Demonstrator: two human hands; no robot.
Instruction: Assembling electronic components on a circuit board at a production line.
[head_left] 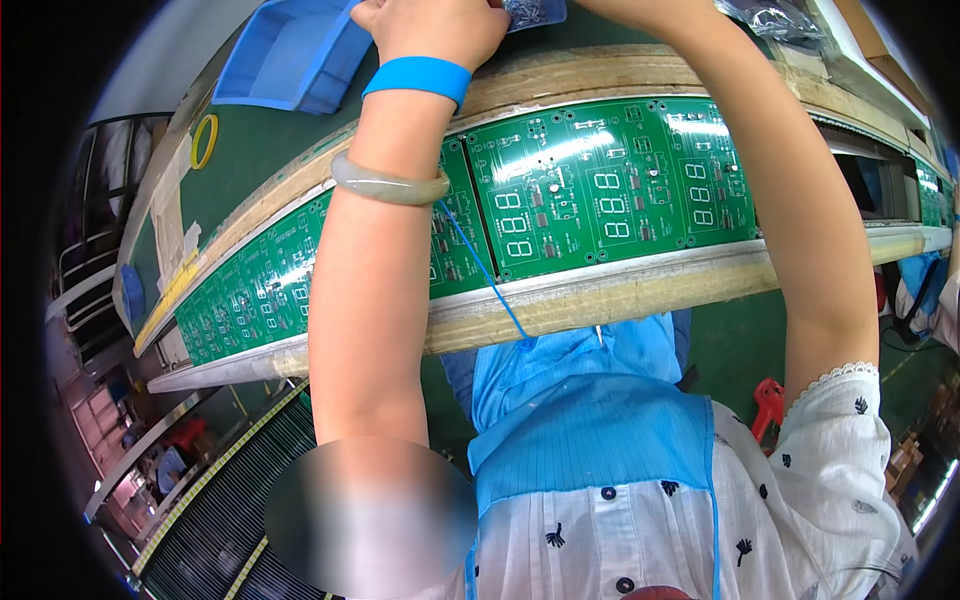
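Head view shows my two hands at the upper edge of the frame. My left hand is at upper centre, just beside a small blue tray with small metal parts inside; whether it touches this tray, I cannot tell. Its fingers look partly bent, but the edge cuts them, so I cannot tell how far they are open or what they hold. Of my right hand only a part appears, farther right; its fingers are outside, so their state is also unknown to me.

Green circuit boards lie in a row across the middle of the frame, under my forearms. A larger blue bin stands on the green surface at upper left.

From here, I think the thin blue cord is one danger: it hangs across the boards, from near my bracelet toward my apron, and it could catch a mounted component if I move my left arm quickly. The hard bracelet could also knock the boards if this arm comes too low. A careless pull at the tray could spill metal parts onto them.
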